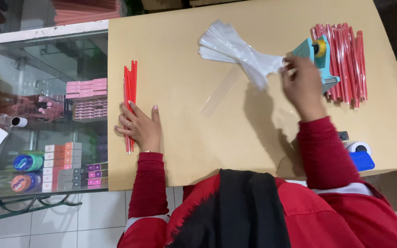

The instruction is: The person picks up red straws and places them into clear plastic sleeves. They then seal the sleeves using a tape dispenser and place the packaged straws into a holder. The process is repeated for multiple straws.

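While the left hand (139, 126) rests flat on the red sticks (130, 98), fingers loosely spread, the right hand (302, 85) pinches the clear bags' (235, 50) narrow end just left of the teal tape dispenser (320, 57).

Two bundles of red sticks (130, 98) (345, 62) lie on the tabletop (184, 147). One teal tape dispenser (320, 57). One fanned stack of clear plastic sleeves (235, 50).

Shop — glass display case (47, 115) of boxed goods
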